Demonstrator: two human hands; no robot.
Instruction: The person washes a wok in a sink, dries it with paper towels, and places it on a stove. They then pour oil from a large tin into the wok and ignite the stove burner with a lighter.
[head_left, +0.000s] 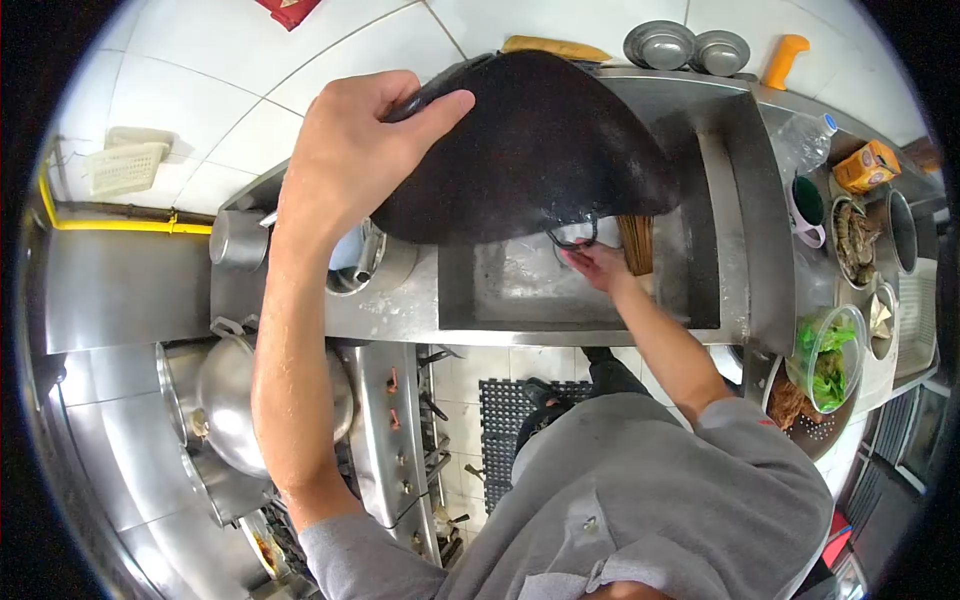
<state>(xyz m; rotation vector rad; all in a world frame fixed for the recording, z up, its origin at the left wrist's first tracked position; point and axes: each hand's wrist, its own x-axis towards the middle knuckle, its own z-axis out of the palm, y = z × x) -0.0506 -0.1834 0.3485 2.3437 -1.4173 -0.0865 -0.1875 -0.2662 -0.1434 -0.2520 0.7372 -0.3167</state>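
Note:
A large black wok (530, 140) is tilted up on its edge over the steel sink (470, 290). My left hand (365, 130) is closed around the handle at its upper left. At its lower edge hangs a wet dark loop handle (573, 237). My right hand (597, 265) reaches into the sink just below this loop, fingers stretched towards it; whether they touch it is unclear. Beside that hand stands a brush of thin bamboo strips (636, 240), partly hidden by the wok and forearm. The wok covers the back of the sink.
Left of the sink stand a steel pot (400, 262) and a smaller pot (238, 240). Large steel pans (240, 400) sit by the stove (385, 440). On the right are a bowl of shrimp (855, 240), a tub of greens (830, 360), a carton (866, 167) and a plastic bottle (805, 140).

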